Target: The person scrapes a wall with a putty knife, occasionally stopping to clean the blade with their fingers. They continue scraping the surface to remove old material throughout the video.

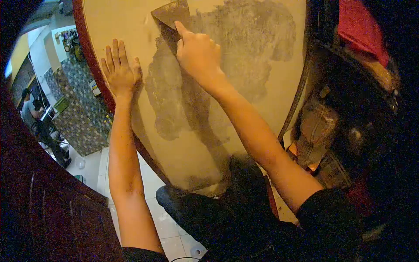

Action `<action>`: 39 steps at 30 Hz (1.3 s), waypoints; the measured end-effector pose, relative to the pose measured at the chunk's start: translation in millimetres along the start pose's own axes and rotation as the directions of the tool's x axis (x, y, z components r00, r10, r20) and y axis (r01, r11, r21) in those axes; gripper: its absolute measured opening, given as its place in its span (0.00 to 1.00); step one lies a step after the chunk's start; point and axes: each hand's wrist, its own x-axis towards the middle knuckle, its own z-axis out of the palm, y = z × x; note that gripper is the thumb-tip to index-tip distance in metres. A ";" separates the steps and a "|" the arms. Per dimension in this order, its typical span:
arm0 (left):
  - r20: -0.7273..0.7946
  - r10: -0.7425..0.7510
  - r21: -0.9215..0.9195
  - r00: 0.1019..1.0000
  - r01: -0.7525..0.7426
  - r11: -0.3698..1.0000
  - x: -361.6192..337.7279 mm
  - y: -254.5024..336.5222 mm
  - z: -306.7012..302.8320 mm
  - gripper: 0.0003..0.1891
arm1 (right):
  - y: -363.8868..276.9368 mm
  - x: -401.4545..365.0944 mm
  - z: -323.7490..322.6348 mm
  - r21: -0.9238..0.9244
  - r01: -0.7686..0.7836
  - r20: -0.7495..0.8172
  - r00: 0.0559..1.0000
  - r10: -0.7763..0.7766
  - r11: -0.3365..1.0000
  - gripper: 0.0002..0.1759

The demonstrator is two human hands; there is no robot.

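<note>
A: Where is the scraper (171,13) held?
B: High on the wall (279,100), clasped by the right hand (198,54); the left hand (120,72) is laid flat, fingers spread.
A: Progress?
B: A grey patch (244,48) seems bared; cream coating is left around.

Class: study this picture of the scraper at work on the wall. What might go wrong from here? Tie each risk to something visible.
1. The scraper, pressed by the right hand, might slip sideways toward the left hand lying flat on the wall.
2. Its blade corner may gouge the bare grey patch.
</note>
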 end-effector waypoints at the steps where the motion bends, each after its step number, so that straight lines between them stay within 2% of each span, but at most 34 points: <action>1: -0.001 -0.002 0.000 1.000 0.002 1.000 -0.7 -0.6 0.1 0.35 | -0.6 0.8 -0.9 -0.018 0.011 -0.007 1.000 -0.011 1.000 0.25; 2: -0.002 -0.002 0.007 1.000 0.002 1.000 -0.8 -0.6 1.2 0.35 | 0.0 -2.6 -2.5 -0.020 0.018 -0.012 1.000 -0.018 1.000 0.25; 4: -0.023 -0.009 0.018 1.000 0.010 1.000 -0.7 -1.3 2.2 0.35 | 5.0 -20.6 -3.8 0.000 -0.051 0.087 0.995 0.051 0.999 0.25; 5: -0.014 -0.009 0.006 1.000 0.009 1.000 -1.2 -0.9 1.8 0.35 | 8.9 -26.1 -2.5 0.000 -0.038 0.076 0.996 0.038 0.999 0.25; 7: -0.010 -0.010 0.001 1.000 0.010 1.000 -0.4 -0.2 3.4 0.35 | 15.6 -37.4 0.8 0.015 -0.114 0.128 0.986 0.111 0.993 0.26; 10: 0.007 -0.021 0.019 1.000 0.020 1.000 -1.6 0.3 1.9 0.36 | 18.2 -43.3 1.9 0.010 -0.127 0.109 0.986 0.125 0.992 0.26; 23: -0.016 -0.009 0.007 1.000 0.009 1.000 -1.7 -5.4 10.0 0.35 | 15.6 -40.4 -3.5 0.027 -0.091 0.122 0.989 0.087 0.995 0.26; 29: -0.003 -0.019 0.013 1.000 0.019 1.000 -2.3 -4.9 7.1 0.35 | 17.6 -43.2 4.1 -0.004 -0.059 0.061 0.996 0.059 0.998 0.27; 39: -0.024 -0.019 0.018 1.000 0.019 1.000 -0.7 -5.3 5.3 0.35 | 16.8 -42.2 2.1 0.012 -0.070 0.093 0.993 0.069 0.997 0.27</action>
